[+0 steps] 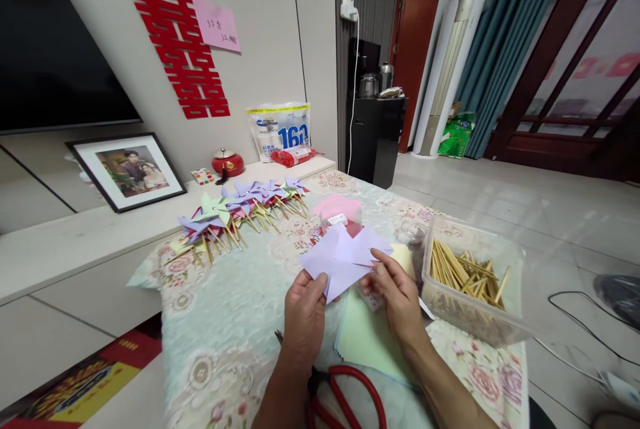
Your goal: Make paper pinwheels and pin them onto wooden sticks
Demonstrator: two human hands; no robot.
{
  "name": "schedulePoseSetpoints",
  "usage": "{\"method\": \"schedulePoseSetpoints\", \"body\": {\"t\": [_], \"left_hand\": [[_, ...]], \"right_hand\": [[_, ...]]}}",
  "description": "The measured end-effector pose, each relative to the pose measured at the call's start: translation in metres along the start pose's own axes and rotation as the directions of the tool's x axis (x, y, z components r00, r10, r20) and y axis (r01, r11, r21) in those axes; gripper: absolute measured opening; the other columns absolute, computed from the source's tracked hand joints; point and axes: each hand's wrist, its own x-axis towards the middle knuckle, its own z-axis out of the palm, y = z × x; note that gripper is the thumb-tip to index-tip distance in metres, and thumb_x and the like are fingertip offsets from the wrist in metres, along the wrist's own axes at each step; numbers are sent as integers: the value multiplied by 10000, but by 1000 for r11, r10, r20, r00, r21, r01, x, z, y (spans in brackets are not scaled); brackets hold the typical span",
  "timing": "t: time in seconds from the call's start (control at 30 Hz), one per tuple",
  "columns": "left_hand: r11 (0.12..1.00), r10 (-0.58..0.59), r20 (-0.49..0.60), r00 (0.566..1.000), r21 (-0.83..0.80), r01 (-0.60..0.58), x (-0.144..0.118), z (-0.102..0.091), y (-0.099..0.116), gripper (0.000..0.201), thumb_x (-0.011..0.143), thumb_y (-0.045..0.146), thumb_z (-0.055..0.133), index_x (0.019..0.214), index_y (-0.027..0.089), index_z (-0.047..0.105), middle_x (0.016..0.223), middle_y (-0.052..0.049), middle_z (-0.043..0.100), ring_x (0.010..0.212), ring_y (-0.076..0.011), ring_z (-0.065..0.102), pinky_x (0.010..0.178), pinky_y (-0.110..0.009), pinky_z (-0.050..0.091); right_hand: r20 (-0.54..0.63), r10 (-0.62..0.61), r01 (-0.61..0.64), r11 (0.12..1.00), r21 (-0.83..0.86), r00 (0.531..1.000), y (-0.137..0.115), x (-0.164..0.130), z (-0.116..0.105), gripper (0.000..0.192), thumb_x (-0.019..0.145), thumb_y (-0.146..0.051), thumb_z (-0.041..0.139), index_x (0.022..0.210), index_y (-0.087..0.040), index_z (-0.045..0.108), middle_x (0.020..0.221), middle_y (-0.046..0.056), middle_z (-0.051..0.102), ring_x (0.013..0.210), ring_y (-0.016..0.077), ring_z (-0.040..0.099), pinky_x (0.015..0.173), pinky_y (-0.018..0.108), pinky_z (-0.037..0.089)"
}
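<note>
Red scissors (350, 396) half-hidden beneath left hand (304, 316); blades unseen.

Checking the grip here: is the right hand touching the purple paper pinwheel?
Touching. The head view shows the right hand's fingertips pinching the edge of the purple paper pinwheel.

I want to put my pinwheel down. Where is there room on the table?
The tablecloth is bare between the finished pinwheels and the left hand. It's crowded by the stick box, paper sheets and scissors.
</note>
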Motion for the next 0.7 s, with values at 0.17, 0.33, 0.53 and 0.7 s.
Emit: {"method": "schedulePoseSetpoints", "body": {"t": [0.17,0.33,0.53,0.7], "left_hand": [[997,-53,84,995,61,48,-4,2,-1,419,670,309,803,1041,151,688,934,-87,764,837,-230,713,766,-338,549],[994,-92,153,984,64,83,-10,7,-5,424,721,308,779,1101,145,687,1002,-124,766,931,-271,717,848,-387,548],[996,-61,126,990,69,53,-16,12,-8,543,699,315,802,1191,136,662,1058,-136,759,974,-293,708,867,-402,545],[989,-37,43,998,143,30,-11,11,-10,437,664,306,823,1037,117,698,974,-118,770,911,-281,716,869,-408,540]], "right_hand": [[-47,6,-3,998,57,999,4,4,-4,514,842,-467,709,1268,-191,621,847,18,657,716,156,612,654,285,486],[-72,-6,7,1000,3,997,5,4,-3,565,804,-406,748,1302,-190,593,736,-31,578,632,132,540,584,257,423],[-44,6,-7,1000,-24,999,6,1,1,537,810,-392,734,1282,-174,599,741,-36,546,624,118,514,574,251,414],[-56,-192,174,956,-234,980,0,-3,0,449,862,-333,682,1281,-195,602,1029,67,642,869,189,612,735,333,507]]}}
